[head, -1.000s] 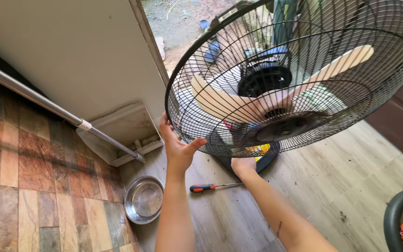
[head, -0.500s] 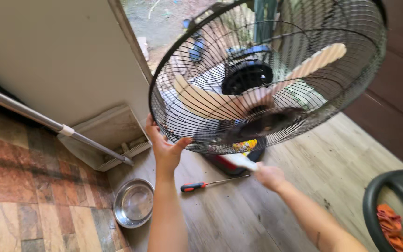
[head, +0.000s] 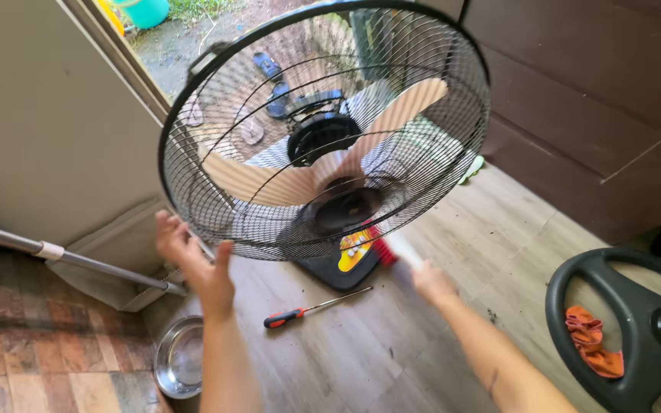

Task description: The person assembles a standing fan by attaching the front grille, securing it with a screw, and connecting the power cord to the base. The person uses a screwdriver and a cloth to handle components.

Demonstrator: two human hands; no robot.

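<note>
Underfoot I note grey wood-look flooring [head: 499, 252], patterned tile at left, and a doorway to bare ground beyond. My left hand [head: 193, 264], fingers spread and released, sits just under the fan guard [head: 193, 122]. My right hand [head: 431, 284] grasps a blurred brush [head: 395, 248]. A screwdriver [head: 307, 309] lies nearby; the fan base is mostly hidden.
</note>
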